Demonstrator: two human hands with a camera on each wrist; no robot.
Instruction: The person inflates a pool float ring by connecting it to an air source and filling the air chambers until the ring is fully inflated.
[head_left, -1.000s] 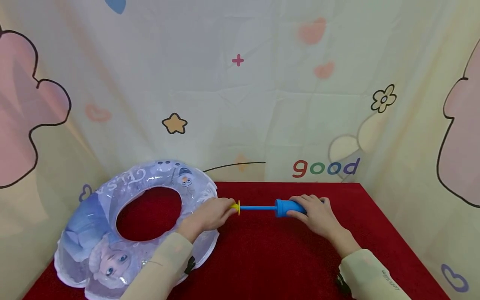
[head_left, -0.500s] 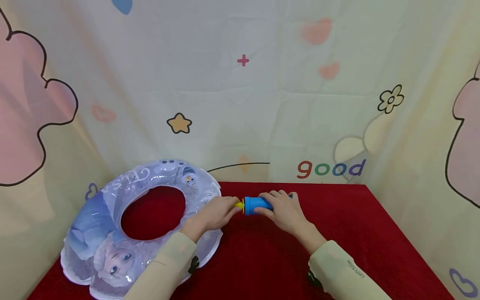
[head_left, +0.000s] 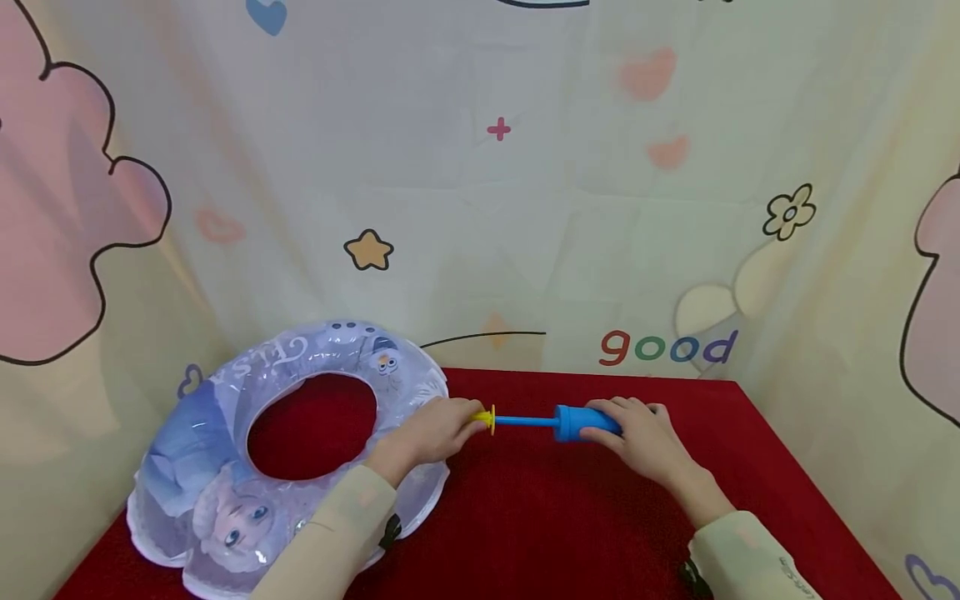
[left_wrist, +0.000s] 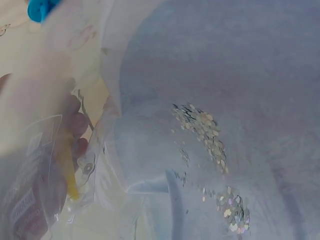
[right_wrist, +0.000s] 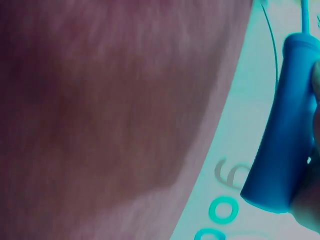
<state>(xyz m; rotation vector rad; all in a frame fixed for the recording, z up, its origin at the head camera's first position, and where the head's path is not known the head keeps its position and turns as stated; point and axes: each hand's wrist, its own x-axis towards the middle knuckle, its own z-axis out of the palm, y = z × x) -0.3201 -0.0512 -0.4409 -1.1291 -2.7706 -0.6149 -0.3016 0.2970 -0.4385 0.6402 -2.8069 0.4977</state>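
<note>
My left hand (head_left: 433, 430) holds the yellow end piece (head_left: 487, 418) of a blue hand pump (head_left: 577, 423), beside the right rim of a swim ring (head_left: 187, 450). In the left wrist view, fingers and the yellow piece (left_wrist: 67, 167) show through clear plastic, close to a clear valve (left_wrist: 89, 167). Around the pump's blue barrel (right_wrist: 285, 125) curls my right hand (head_left: 648, 437). A length of thin blue rod (head_left: 525, 422) shows between the yellow piece and the barrel. The ring is printed with cartoon figures, and its outer edge looks wrinkled.
A red cloth (head_left: 570, 517) covers the table under both forearms. Behind it hangs a pale printed curtain (head_left: 450, 183), which also comes round at both sides. The swim ring takes up the table's left part.
My right hand slid the barrel left up to the yellow piece, then drew it back right, so the rod shows again. My left hand has stayed at the yellow piece.
</note>
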